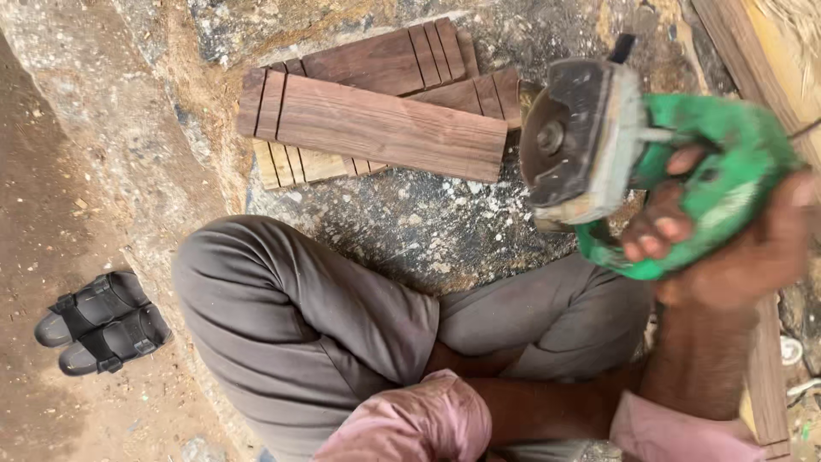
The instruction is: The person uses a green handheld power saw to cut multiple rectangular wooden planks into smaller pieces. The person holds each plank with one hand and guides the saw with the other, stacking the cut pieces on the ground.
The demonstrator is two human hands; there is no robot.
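The right hand (735,248) is closed around the green body of a grinder (650,162), fingers curled over the handle, and holds it up in the air at the right of the view. The grinder's disc and grey guard face left, toward a stack of boards (376,120). The left hand is out of sight; only its forearm shows, running under the pink sleeve (410,423) across the lap, so I cannot tell how it is set.

The boards are dark wood with saw cuts across their ends. They lie on the stone floor (410,227), just left of the disc and apart from it. The person sits cross-legged in grey trousers (291,316). A pair of black sandals (103,321) lies on the dirt at far left. A long plank (765,368) runs along the right edge.
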